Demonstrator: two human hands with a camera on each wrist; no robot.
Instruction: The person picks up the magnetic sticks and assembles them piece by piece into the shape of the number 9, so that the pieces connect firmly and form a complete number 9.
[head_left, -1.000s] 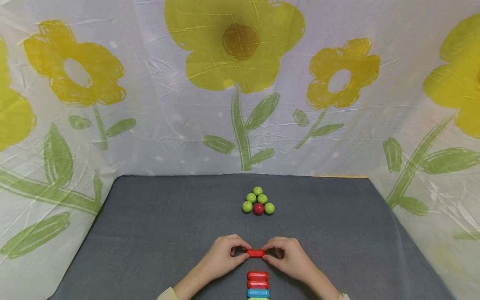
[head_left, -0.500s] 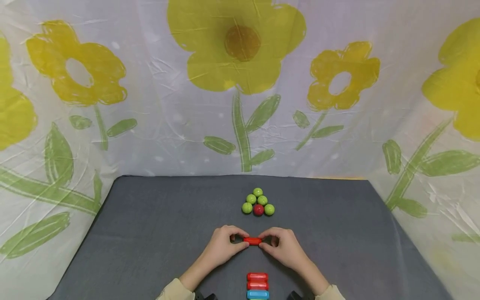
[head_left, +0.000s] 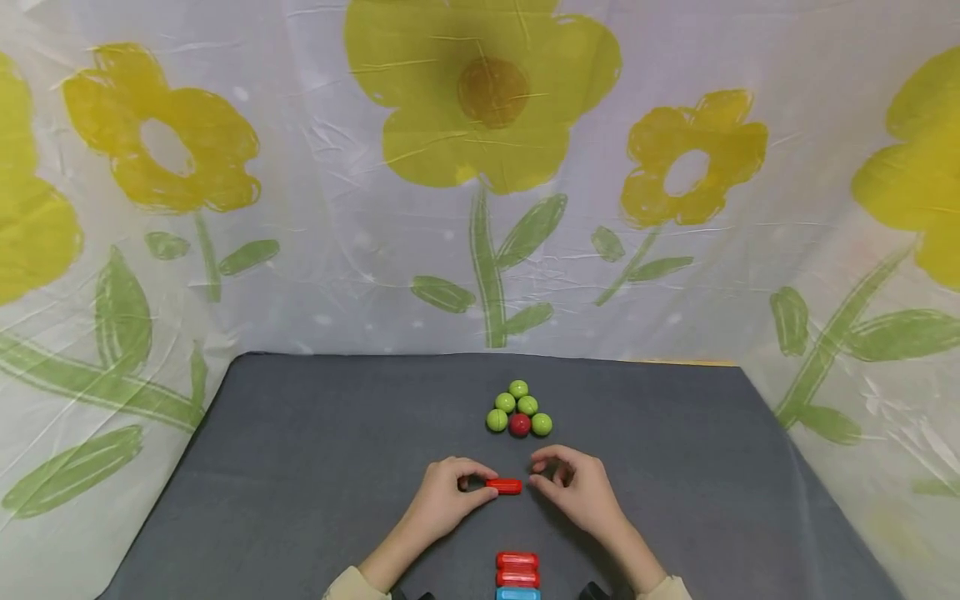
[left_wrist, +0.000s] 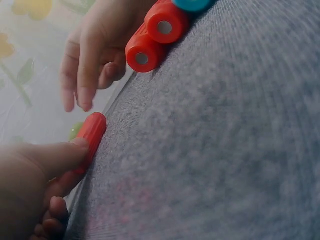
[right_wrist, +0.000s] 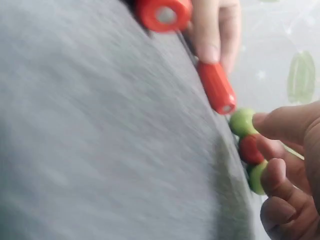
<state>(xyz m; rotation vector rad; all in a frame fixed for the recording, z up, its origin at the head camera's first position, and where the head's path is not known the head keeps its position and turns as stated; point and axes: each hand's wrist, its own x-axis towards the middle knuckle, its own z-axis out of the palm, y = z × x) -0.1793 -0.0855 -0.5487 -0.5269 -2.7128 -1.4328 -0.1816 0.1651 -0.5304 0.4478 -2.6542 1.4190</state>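
Note:
My left hand point(head_left: 441, 502) pinches the left end of a red magnetic rod point(head_left: 509, 486), a short ribbed stick with a silver disc in its end. The rod lies crosswise at the middle of the table, at or very near the cloth. In the left wrist view, the thumb presses along the red magnetic rod point(left_wrist: 95, 131). My right hand point(head_left: 583, 493) hovers a little to the right of the rod's free end, fingers loosely bent and holding nothing. A gap between that end and the right fingertips shows in the right wrist view.
Several green balls point(head_left: 497, 420) and one red ball point(head_left: 520, 425) form a triangle beyond the hands. Nearer me, red rods point(head_left: 517, 560) and a blue rod point(head_left: 517, 594) lie in a row. Dark grey cloth point(head_left: 315, 467) covers the table, and a flowered sheet point(head_left: 337, 250) surrounds it.
Both hands carried the rod forward, away from the row of rods. Since then the right hand has let go of its end and drawn off to the right; the left still holds on.

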